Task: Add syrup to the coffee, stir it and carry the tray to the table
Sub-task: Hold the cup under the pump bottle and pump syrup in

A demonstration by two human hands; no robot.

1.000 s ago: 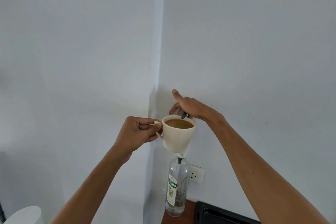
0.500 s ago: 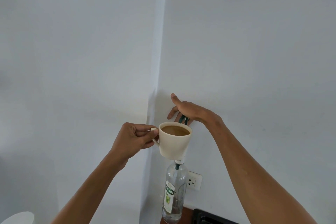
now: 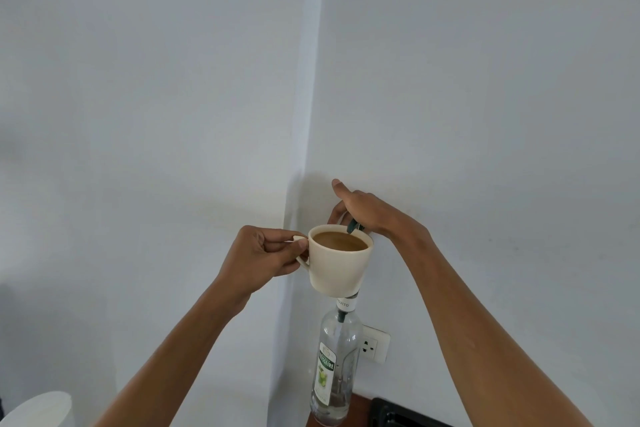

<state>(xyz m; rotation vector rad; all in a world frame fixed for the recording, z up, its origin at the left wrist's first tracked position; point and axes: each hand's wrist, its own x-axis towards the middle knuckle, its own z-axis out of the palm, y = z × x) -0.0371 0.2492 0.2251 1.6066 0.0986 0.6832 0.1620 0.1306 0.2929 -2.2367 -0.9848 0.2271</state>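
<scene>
**Syrup dosing at the pump — spill and tip hazards**

The cream cup (image 3: 341, 262) is held in the air directly above the syrup bottle (image 3: 334, 371), its base just over the bottle's white collar. It is filled with brown coffee (image 3: 339, 241) to a level close under the rim. The dark pump spout (image 3: 354, 226) shows at the far edge of the rim, beneath the right hand.

The left hand (image 3: 261, 260) has its fingers (image 3: 273, 246) closed in a pinch on the cup handle; nothing else supports the cup. The right hand (image 3: 367, 210) lies palm-down over the pump head with one finger extended; whether its fingers are curled around the head cannot be told from this view.

Judged risks from this state:

- Overflow — the coffee sits high, so added syrup or a small tilt of the pinched handle may carry liquid over the rim onto the bottle.
- Missed dose — the spout is at the rim edge, not the centre; a shift of the cup could send syrup down the outer wall.
- Bottle instability — the bottle is tall and narrow, standing on the brown bench (image 3: 360, 407) near the corner; an off-axis press could rock it.
- The wall socket (image 3: 372, 345) lies just beside the bottle, and a black tray (image 3: 398, 414) is near its foot; splashes could reach either.
</scene>
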